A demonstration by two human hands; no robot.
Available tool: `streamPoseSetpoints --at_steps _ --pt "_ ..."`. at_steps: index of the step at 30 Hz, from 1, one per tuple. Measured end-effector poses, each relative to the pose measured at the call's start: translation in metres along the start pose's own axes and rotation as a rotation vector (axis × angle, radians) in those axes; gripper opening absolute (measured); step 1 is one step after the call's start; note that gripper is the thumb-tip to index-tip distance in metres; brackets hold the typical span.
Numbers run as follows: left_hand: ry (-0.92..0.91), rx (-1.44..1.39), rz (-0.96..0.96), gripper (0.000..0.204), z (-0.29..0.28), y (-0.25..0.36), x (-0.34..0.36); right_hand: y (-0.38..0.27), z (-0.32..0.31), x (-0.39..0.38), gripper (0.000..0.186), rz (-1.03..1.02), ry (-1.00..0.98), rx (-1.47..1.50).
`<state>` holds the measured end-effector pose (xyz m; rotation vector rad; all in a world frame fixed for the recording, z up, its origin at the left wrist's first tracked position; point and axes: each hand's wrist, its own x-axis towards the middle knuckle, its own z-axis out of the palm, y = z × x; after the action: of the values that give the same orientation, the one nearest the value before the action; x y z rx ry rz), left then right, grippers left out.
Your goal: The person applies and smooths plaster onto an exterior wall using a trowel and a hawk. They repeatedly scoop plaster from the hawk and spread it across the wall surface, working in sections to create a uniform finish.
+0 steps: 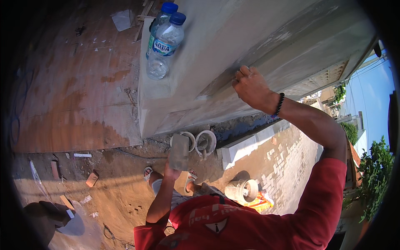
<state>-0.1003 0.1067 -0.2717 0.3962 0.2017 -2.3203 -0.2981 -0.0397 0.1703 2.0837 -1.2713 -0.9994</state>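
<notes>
My left hand (171,171), low in front of my body, is closed round the lower end of a grey, flat rectangular board (179,152) smeared with cement. Up and to the right, my right hand (252,87) is raised to the grey plastered wall (233,50). Its fingers are curled in against the surface. Whatever they hold, if anything, is hidden or blends with the grey plaster. Darker, damp-looking streaks run along the wall around that hand. Two clear plastic bottles (166,48) with blue caps stand on a plastered ledge to the left of it.
Two buckets (206,142) stand below the wall, behind the board. A pale bucket (241,190) sits near my right side, by an orange and yellow sack (262,203). Brown tiled floor (75,83) lies at left. A broken brick (92,179) and scraps litter the dirt.
</notes>
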Motion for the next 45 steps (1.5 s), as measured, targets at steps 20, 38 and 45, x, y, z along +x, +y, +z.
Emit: streamPoseSetpoints --at_steps 20,38,45 --pt "-0.092 0.030 -0.230 0.037 0.114 0.018 -0.015 0.263 -0.241 -0.168 0.010 0.257 0.279 0.152" --pt "0.001 0.224 -0.146 0.046 0.148 0.104 -0.066 0.073 -0.006 -0.022 0.033 1.097 1.452 0.808" --pt "-0.031 0.243 -0.195 0.042 0.155 0.095 -0.040 0.022 0.096 -0.043 0.034 1.351 1.421 1.287"
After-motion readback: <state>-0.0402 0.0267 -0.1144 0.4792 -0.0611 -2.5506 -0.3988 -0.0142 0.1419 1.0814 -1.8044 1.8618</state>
